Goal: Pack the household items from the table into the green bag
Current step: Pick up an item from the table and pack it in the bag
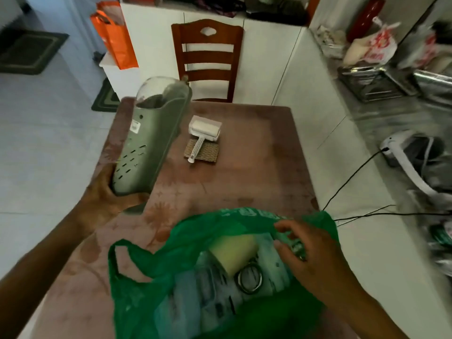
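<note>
In the head view, the left hand (107, 192) at the middle left of the frame grips the lower end of a grey-green plastic holder (151, 140), fingers curled under its base and thumb pressed on the slotted side. The holder is lifted off the table (256, 167) and tilts up toward the upper middle, its clear domed top blurred.

At the lower right, the right hand (315, 260) reaches into the mouth of the green bag (151, 299), which fills the bottom centre. Its fingers (285, 227) are loosely spread and slightly bent, touching the far rim of the bag; whether they pinch the plastic is hard to tell through the blur.

Inside the bag lie a yellow sponge (234, 253), a metal ring (249, 280) and pale packets whose print cannot be read. The bag's bottom is cut off by the frame edge.

In the centre of the table, a white roller brush (204, 133) rests on a woven mat (203, 151). A wooden chair (208, 57) stands at the table's far edge.
</note>
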Available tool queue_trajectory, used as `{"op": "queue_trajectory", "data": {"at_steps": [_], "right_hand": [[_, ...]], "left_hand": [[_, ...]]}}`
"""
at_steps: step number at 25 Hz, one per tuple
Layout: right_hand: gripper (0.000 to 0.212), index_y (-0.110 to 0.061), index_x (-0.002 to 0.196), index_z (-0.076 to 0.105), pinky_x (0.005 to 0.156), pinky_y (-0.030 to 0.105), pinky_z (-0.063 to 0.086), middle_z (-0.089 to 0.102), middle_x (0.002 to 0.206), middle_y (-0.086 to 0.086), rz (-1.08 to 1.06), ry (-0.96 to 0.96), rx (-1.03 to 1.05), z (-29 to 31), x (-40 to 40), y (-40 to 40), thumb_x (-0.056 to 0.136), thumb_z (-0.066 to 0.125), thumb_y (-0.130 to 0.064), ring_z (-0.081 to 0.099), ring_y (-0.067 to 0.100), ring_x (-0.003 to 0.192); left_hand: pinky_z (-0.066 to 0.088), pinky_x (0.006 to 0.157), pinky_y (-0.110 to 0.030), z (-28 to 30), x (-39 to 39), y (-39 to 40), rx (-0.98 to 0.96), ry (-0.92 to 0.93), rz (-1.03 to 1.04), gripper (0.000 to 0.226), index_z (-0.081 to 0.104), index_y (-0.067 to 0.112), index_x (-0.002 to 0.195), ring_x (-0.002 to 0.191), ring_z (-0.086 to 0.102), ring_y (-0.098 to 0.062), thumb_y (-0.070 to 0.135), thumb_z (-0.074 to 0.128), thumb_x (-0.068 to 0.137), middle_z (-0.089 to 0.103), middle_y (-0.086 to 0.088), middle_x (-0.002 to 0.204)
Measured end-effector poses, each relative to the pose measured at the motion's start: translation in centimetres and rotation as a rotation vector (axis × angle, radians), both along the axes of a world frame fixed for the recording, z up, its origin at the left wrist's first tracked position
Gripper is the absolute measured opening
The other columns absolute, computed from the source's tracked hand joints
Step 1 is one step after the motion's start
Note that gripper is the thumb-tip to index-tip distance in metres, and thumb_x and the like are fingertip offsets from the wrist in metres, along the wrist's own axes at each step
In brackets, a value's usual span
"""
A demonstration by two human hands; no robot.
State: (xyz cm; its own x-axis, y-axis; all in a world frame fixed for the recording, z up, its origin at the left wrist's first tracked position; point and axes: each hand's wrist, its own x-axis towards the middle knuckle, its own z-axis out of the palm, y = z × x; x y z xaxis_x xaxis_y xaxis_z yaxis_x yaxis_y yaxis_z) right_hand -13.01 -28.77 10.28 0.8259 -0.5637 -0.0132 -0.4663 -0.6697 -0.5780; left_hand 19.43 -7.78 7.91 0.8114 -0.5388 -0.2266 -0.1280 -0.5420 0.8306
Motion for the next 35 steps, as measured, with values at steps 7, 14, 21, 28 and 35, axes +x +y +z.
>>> {"op": "queue_trajectory", "data": {"at_steps": [7, 14, 21, 28, 35], "right_hand": [[0.054, -0.024, 0.133, 0.043, 0.098, 0.047, 0.023, 0.061, 0.122, 0.003, 0.177, 0.783, -0.535, -2.0, -7.4, -2.7, 0.081, 0.058, -0.029, 0.05, 0.029, 0.118], [0.056, -0.023, 0.129, 0.052, 0.082, 0.038, 0.039, 0.057, 0.127, 0.008, 0.116, 0.637, -0.559, -2.4, -10.3, -4.5, 0.076, 0.065, -0.022, 0.056, 0.032, 0.109], [0.032, -0.021, 0.058, 0.047, 0.056, 0.029, 0.033, 0.051, 0.071, 0.0, -0.029, 0.127, -0.058, -1.2, -12.0, -5.5, 0.062, 0.051, 0.01, 0.048, 0.025, 0.07], [0.028, -0.009, 0.065, 0.037, 0.062, 0.026, 0.057, 0.05, 0.057, 0.01, -0.278, -0.797, 1.382, 1.6, -11.6, -4.9, 0.042, 0.045, 0.005, 0.06, 0.026, 0.066], [0.045, -0.015, 0.079, 0.043, 0.058, 0.023, 0.048, 0.048, 0.071, 0.005, -0.014, -0.651, 0.917, 4.9, -10.3, -7.3, 0.066, 0.042, 0.028, 0.048, 0.013, 0.06]], "left_hand": [[0.055, 0.077, -0.021, 6.7, -18.5, 1.6, -0.256, 0.122, -0.333, 0.087, 0.05, 0.047, 0.117, 0.102, 0.063, 0.001, 0.033, 0.091, 0.042, 0.066, 0.019, 0.113], [0.049, 0.084, -0.025, -1.8, -24.6, -0.7, 0.089, -0.134, -0.303, 0.087, 0.034, 0.041, 0.126, 0.107, 0.057, -0.013, 0.049, 0.084, 0.055, 0.055, 0.014, 0.119], [0.052, 0.081, -0.03, -3.8, -23.9, 0.9, 0.313, -0.375, -0.303, 0.085, 0.036, 0.028, 0.13, 0.102, 0.058, -0.018, 0.045, 0.081, 0.061, 0.06, -0.002, 0.121], [0.054, 0.078, -0.026, -2.8, -22.5, 2.4, 0.309, -0.327, -0.414, 0.08, 0.036, 0.031, 0.126, 0.092, 0.058, -0.015, 0.043, 0.082, 0.062, 0.06, 0.0, 0.117], [0.053, 0.075, -0.021, -2.4, -20.6, 2.8, 0.294, -0.273, -0.528, 0.074, 0.036, 0.034, 0.122, 0.092, 0.057, -0.012, 0.047, 0.079, 0.063, 0.053, 0.01, 0.107]]}}
